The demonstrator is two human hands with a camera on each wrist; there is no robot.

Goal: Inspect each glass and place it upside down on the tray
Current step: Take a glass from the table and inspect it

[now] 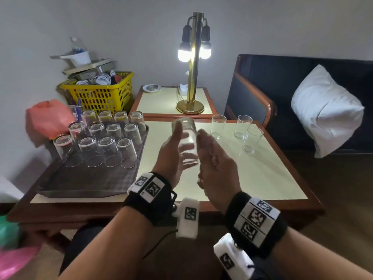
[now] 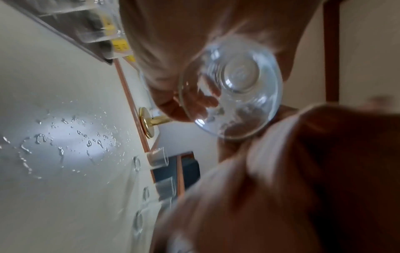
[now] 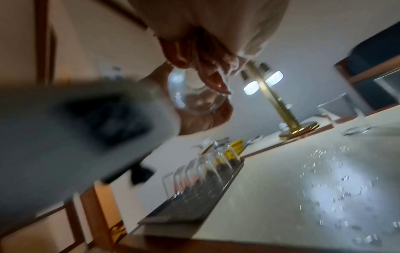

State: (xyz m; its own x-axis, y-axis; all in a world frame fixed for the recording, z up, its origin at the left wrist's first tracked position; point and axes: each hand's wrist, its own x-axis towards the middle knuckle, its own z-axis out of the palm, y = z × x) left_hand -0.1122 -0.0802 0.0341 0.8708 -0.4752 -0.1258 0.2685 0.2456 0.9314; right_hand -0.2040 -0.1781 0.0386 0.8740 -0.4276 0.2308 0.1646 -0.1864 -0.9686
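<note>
A clear glass [image 1: 186,146] hangs tilted above the cream table [image 1: 262,174], base pointing away from me and mouth toward me. My left hand [image 1: 179,138] grips it from the left, thumb along its wall and fingers behind it. My right hand [image 1: 203,142] curls against its right side. The left wrist view looks into the glass [image 2: 233,89] through its mouth. The right wrist view shows my fingertips [image 3: 212,75] on the glass [image 3: 192,95]. Several glasses [image 1: 109,150] stand upside down on the dark tray [image 1: 80,182] at the left. Three upright glasses [image 1: 243,126] stand at the table's far right.
Water drops [image 2: 65,140] lie on the table under my hands. A lit brass lamp [image 1: 192,77] and a small dish [image 1: 151,88] stand on the side table behind. A yellow basket [image 1: 101,93] and a red bag [image 1: 48,118] sit beyond the tray. A pillow [image 1: 327,110] lies on the sofa at the right.
</note>
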